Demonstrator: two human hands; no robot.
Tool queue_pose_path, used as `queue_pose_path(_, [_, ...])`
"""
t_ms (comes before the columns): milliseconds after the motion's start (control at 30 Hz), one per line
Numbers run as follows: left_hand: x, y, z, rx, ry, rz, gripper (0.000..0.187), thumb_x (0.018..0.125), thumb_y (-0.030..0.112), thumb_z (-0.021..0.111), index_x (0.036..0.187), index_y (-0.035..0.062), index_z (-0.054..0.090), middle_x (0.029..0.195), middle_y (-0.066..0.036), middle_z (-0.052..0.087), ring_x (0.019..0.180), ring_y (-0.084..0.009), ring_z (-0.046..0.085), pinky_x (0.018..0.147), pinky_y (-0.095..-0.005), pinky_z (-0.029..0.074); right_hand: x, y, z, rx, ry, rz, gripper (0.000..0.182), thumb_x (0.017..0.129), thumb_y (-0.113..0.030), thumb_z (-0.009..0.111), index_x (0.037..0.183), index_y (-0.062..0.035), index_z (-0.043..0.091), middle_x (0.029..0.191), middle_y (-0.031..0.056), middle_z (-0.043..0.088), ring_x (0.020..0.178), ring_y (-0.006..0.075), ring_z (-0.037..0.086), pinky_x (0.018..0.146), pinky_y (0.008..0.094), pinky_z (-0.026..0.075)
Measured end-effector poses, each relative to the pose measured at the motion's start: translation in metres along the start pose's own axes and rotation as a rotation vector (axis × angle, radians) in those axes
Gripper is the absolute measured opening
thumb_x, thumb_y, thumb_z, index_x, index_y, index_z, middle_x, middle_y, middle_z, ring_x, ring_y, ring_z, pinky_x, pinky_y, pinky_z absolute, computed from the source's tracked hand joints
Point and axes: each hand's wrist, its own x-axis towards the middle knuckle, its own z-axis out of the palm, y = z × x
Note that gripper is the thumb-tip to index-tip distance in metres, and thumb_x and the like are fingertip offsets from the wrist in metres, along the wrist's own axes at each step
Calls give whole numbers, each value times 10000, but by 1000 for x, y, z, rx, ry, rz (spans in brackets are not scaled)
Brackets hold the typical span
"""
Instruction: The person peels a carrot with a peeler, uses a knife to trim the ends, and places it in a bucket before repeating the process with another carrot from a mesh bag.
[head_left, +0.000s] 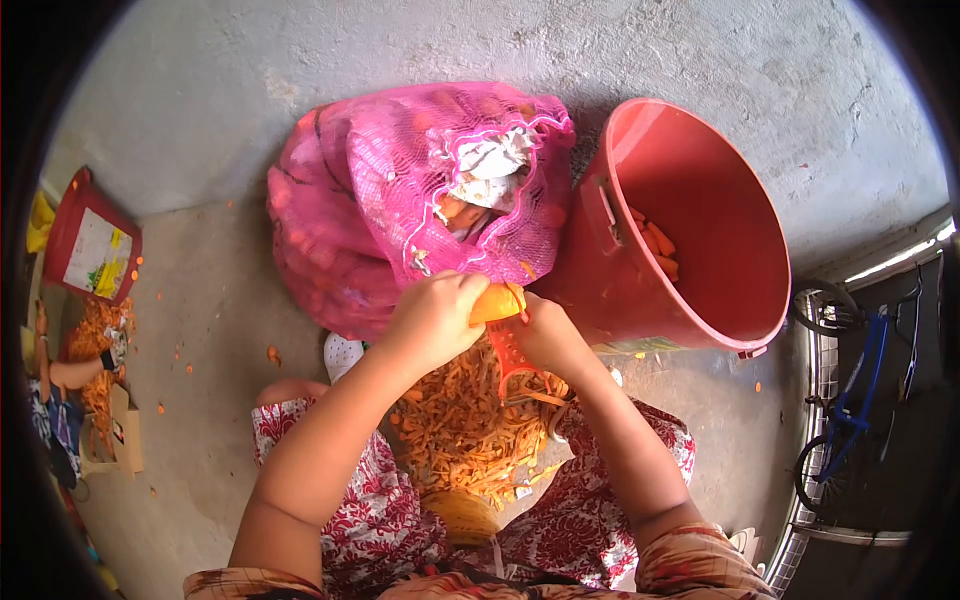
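Note:
My left hand (432, 318) is closed around a thick orange carrot (496, 303), whose free end points to the right. In my right hand (550, 338) is a red plastic peeler (509, 352) with a perforated handle hanging below the fingers. The peeler's head is against or very close to the carrot; its blade is hidden. Beneath both hands, a heap of carrot peelings (465, 425) lies on the floor between the legs.
A pink mesh sack (330, 220) of carrots stands ahead, its mouth open. To its right, a large red bucket (700, 200) holds several peeled carrots (658, 245). Another person's arm (80, 374) and a red bucket (120, 245) are far left; a blue bicycle (855, 415) is at right.

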Motion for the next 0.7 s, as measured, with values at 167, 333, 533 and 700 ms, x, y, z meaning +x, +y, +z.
queue_pose_path(167, [-4, 27, -8, -640, -259, 6, 272, 580, 91, 691, 815, 16, 576, 667, -86, 589, 614, -120, 572, 595, -254, 447, 22, 65, 26, 16, -74, 174, 337, 644, -204, 646, 833, 48, 527, 767, 217, 586, 757, 346, 579, 645, 401, 466])
queue_pose_path(333, [-1, 23, -18, -818, -243, -122, 301, 611, 122, 714, 854, 32, 563, 769, -68, 569, 729, -128, 547, 675, -265, 432, 9, 41, 24, 132, -214, -146, 290, 690, -189, 596, 902, 0, 538, 781, 196, 592, 765, 349, 575, 655, 408, 453])
queue_pose_path(533, [1, 7, -11, -699, -10, 66, 377, 645, 136, 716, 970, 73, 535, 970, -48, 503, 919, -163, 474, 818, -303, 380, 9, 21, 23, -15, -288, -152, 325, 720, -154, 548, 1015, -21, 510, 864, 189, 587, 824, 316, 573, 694, 370, 446])
queue_pose_path(700, [-2, 10, -7, -1351, -93, -270, 422, 664, 39, 689, 1038, 52, 493, 978, -25, 508, 934, -129, 493, 829, -277, 414, 1, 10, 15, 243, -230, -344, 320, 756, -27, 506, 1075, -32, 481, 936, 115, 575, 855, 203, 552, 743, 311, 430])
